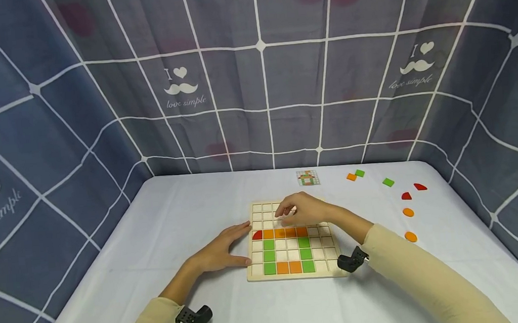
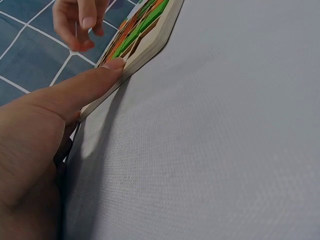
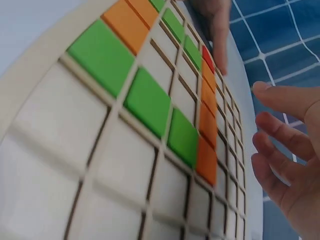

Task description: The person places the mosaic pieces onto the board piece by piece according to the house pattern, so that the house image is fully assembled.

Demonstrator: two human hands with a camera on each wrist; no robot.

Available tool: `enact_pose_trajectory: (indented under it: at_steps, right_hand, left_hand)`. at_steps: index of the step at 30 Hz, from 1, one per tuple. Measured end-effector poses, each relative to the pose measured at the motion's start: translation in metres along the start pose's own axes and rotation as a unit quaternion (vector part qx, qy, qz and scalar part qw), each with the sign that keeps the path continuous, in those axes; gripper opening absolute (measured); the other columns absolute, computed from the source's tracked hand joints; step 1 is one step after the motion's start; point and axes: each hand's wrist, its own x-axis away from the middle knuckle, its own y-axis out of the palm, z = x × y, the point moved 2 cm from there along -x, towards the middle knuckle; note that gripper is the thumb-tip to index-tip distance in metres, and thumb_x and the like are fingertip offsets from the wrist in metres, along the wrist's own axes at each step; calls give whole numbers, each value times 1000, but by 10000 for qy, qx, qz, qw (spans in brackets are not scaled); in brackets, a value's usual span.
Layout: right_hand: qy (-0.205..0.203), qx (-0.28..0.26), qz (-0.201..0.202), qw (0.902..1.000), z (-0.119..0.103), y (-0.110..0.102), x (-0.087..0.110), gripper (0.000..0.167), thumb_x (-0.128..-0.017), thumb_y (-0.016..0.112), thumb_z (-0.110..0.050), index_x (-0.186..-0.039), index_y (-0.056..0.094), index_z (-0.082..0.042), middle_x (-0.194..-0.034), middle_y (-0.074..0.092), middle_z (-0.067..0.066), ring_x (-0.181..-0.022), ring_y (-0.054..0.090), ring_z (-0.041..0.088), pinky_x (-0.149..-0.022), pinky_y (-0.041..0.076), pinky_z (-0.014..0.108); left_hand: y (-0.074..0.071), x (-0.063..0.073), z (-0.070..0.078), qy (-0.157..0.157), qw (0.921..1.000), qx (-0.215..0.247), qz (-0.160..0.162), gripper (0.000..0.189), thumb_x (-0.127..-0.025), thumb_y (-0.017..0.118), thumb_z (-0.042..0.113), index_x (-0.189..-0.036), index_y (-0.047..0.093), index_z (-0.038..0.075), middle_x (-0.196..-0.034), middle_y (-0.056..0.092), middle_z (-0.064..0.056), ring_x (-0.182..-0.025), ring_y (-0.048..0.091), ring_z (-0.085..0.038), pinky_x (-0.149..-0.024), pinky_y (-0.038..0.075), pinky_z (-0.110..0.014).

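A wooden grid board [image 1: 333,265] lies on the table, with tiles set in its cells. An orange row [image 1: 290,232] has a red quarter-round tile [image 1: 257,235] at its left end. Below it run two columns of green tiles [image 1: 269,256], with orange tiles [image 1: 289,267] between them at the bottom. My left hand [image 1: 222,249] rests at the board's left edge, its thumb [image 2: 95,85] against the rim. Over the upper cells hovers my right hand [image 1: 306,209], fingers loosely bent. Nothing shows between its thumb and fingers [image 3: 282,135] in the right wrist view.
A small pattern card [image 1: 308,178] lies behind the board. Loose pieces are scattered at the right: an orange square [image 1: 351,177], green squares [image 1: 388,182], red quarter-rounds [image 1: 406,196] and orange discs [image 1: 408,212]. A checked curtain [image 1: 234,82] surrounds the white table.
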Motion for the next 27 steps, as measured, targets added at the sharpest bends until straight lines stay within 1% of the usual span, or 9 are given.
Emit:
enact_pose_trajectory:
  at_steps: [2, 6, 10, 13, 18, 22, 27]
  right_hand:
    - [66, -21, 22, 10000, 3, -8, 9, 20, -94, 77, -11, -113, 77, -5, -112, 73, 6, -102, 64, 19, -86, 57, 32]
    - [236, -12, 32, 9997, 5, -22, 26, 21, -93, 78, -10, -114, 77, -3, -112, 74, 7, -101, 64, 18, -86, 57, 33]
    - [549, -68, -38, 9985, 10, -33, 46, 24, -92, 79, -12, -115, 76, -4, -112, 73, 7, -104, 65, 21, -88, 57, 35]
    - [791, -97, -85, 9968, 18, -41, 62, 25, -92, 79, -14, -115, 76, -4, -113, 73, 7, -105, 65, 24, -90, 57, 36]
    - [1140, -44, -31, 9935, 36, -53, 91, 25, -91, 81, -15, -114, 76, -6, -112, 73, 4, -104, 64, 23, -90, 57, 40]
    - [1543, -101, -59, 9880, 47, -61, 113, 24, -90, 82, -16, -112, 76, -8, -109, 72, 1, -101, 64, 21, -93, 55, 42]
    - [2079, -217, -301, 9774, 60, -69, 141, 20, -88, 83, -14, -107, 76, -11, -101, 71, -1, -97, 63, 20, -90, 52, 40]
  left_hand:
    - [0, 0, 0, -5, 10000, -18, 4, 95, -86, 83, 45, -162, 35, 12, -169, 26, -3, -154, 18, -34, -121, 17, -60]
    - [0, 1, 2, -16, 10000, 23, 28, 95, -86, 83, 44, -162, 36, 12, -169, 26, -4, -154, 18, -34, -121, 17, -60]
    - [0, 1, 3, -2, 9999, 94, 53, 95, -86, 84, 43, -162, 36, 11, -169, 27, -4, -154, 18, -35, -121, 17, -60]
    - [1, 2, 1, -13, 10000, 77, 50, 95, -86, 84, 44, -162, 37, 11, -169, 26, -3, -154, 18, -34, -121, 17, -60]
    - [3, 2, -1, -48, 10000, -47, 59, 95, -86, 83, 47, -162, 37, 13, -169, 26, -1, -154, 19, -33, -121, 19, -59]
    - [1, 1, 0, -43, 10000, -27, 85, 95, -86, 83, 47, -162, 36, 14, -169, 26, -1, -154, 19, -33, -121, 18, -59]
    - [1, 0, 1, -25, 10000, 65, 58, 95, -86, 83, 45, -162, 36, 13, -169, 26, -3, -154, 18, -35, -121, 17, -61]
